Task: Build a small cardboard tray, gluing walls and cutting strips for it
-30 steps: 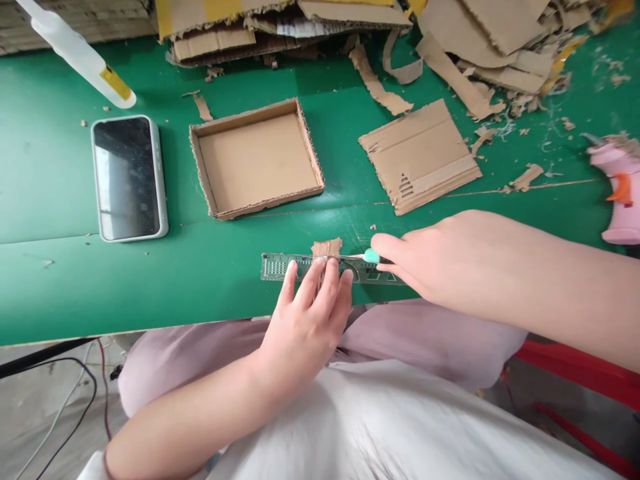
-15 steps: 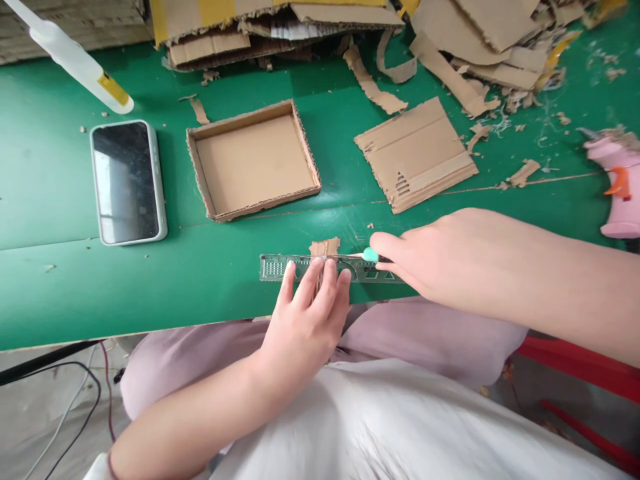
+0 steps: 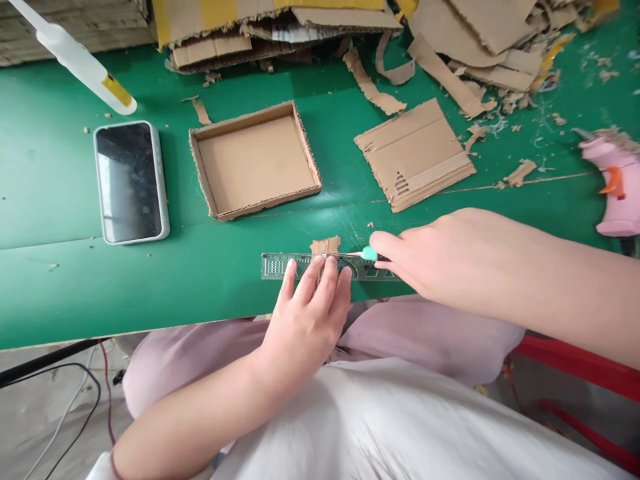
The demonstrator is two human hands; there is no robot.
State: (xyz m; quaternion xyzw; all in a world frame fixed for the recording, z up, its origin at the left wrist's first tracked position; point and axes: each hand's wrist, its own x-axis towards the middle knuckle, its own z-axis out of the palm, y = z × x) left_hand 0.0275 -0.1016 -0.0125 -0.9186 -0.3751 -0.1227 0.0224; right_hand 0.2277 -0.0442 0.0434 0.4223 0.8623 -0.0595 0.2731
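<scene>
A clear plastic ruler with cut-out shapes lies near the table's front edge, across a small cardboard strip. My left hand presses the ruler down onto the strip, its fingers stretched out and spread. Closed around a craft knife with a mint-green tip on its handle is my right hand. The knife's thin blade points left along the ruler's far edge and reaches the strip. Most of the knife's handle is hidden by my fingers.
Beyond my hands lie a shallow cardboard box and a cardboard piece with a slotted triangle. A phone and a white lamp-like rod are at left, a pink glue gun at right. Cardboard scraps pile up behind.
Both hands, the ruler and the knife stay in almost the same place. The view has shifted very slightly.
</scene>
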